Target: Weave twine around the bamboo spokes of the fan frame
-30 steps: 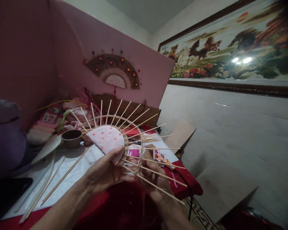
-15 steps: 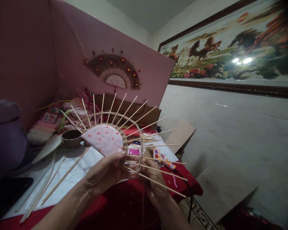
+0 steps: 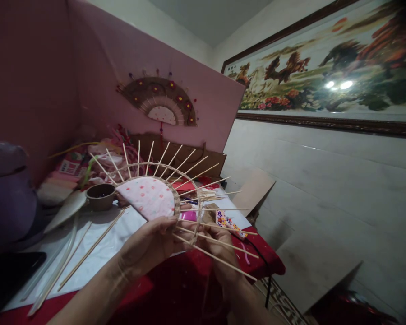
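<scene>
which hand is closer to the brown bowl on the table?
Left. The left hand grips the half-woven fan just right of and below the brown bowl; the right hand sits farther right, at the fan's lower spokes.

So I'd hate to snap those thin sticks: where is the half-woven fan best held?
Probably by the pink dotted half-disc, near its straight lower edge, coming from below, as the left hand does. The sticks fan out from its curved rim upward and rightward, so only the underside is free of them.
</scene>
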A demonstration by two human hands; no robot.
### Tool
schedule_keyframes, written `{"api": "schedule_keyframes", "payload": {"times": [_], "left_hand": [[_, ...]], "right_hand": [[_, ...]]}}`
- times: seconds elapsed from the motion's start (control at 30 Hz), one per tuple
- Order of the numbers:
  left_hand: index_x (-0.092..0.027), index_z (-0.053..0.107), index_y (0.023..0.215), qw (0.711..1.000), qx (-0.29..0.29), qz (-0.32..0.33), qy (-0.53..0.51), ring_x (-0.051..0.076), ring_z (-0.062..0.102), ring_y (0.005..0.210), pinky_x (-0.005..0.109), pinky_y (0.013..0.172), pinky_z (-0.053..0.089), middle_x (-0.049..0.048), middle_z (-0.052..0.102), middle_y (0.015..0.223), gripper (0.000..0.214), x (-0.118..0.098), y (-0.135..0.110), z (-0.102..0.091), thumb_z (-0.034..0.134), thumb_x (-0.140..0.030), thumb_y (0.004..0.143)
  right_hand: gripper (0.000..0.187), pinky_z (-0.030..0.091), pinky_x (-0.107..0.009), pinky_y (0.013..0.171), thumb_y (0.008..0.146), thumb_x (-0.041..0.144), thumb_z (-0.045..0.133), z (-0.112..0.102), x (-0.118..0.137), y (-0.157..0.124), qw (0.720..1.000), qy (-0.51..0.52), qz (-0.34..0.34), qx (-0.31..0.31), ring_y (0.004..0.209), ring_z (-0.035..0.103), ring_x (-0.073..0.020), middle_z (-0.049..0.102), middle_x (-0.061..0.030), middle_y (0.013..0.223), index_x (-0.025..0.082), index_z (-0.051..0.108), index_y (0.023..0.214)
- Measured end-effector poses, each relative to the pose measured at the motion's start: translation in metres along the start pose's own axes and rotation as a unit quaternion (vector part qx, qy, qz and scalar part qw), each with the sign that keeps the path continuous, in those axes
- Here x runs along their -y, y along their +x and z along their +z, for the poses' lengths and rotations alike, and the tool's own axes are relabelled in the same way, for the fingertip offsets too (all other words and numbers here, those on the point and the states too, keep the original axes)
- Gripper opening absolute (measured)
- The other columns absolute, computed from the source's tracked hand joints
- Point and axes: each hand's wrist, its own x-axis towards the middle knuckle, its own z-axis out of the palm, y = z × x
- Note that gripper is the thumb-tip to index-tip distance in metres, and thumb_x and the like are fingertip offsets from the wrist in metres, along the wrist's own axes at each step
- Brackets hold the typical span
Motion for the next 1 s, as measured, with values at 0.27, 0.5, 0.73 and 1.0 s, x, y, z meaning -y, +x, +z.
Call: {"api": "schedule_keyframes", "payload": {"times": [0.27,0.5,0.73,1.0], "left_hand": [[-0.004,0.069,0.072,0.996,-0.055,0.019,0.064,0.024,0.063,0.08,0.045,0.089,0.04,0.018,0.068,0.093,0.027,-0.002,0.002,-0.005,0.043,-0.012,0.073],[-0.004,0.07,0.078,0.995,-0.051,0.032,0.083,0.024,0.064,0.08,0.04,0.085,0.044,0.0183,0.069,0.09,0.028,-0.005,0.001,-0.006,0.043,-0.01,0.074],[-0.008,0.071,0.076,0.994,-0.061,0.023,0.089,0.021,0.064,0.08,0.037,0.084,0.045,0.0146,0.07,0.088,0.029,-0.005,0.001,-0.006,0.042,-0.007,0.072],[-0.002,0.07,0.078,0.99,-0.1,-0.027,0.095,0.021,0.064,0.073,0.036,0.081,0.046,0.0176,0.069,0.091,0.027,-0.004,0.002,-0.01,0.045,-0.008,0.07]], "right_hand": [[0.02,0.022,-0.017,0.039,0.067,0.03,0.071,-0.05,0.022,0.007,0.999,-0.024,0.04,-0.01,0.04,0.029,-0.0031,0.047,0.0058,0.051,0.015,0.057,0.066],[0.018,0.036,-0.015,0.048,0.063,0.024,0.074,-0.071,0.039,-0.002,0.999,0.036,0.021,-0.033,0.051,0.047,-0.005,0.055,0.0022,0.061,0.015,0.059,0.069],[0.02,0.04,-0.015,0.046,0.06,0.02,0.076,-0.069,0.055,-0.008,0.993,0.018,-0.063,-0.101,0.052,0.053,-0.0067,0.06,0.0022,0.061,0.017,0.06,0.072],[0.023,0.048,-0.023,0.052,0.059,0.024,0.076,-0.058,0.076,-0.003,0.972,-0.114,-0.145,-0.143,0.058,0.056,-0.0109,0.062,0.0009,0.067,0.019,0.063,0.076]]}}
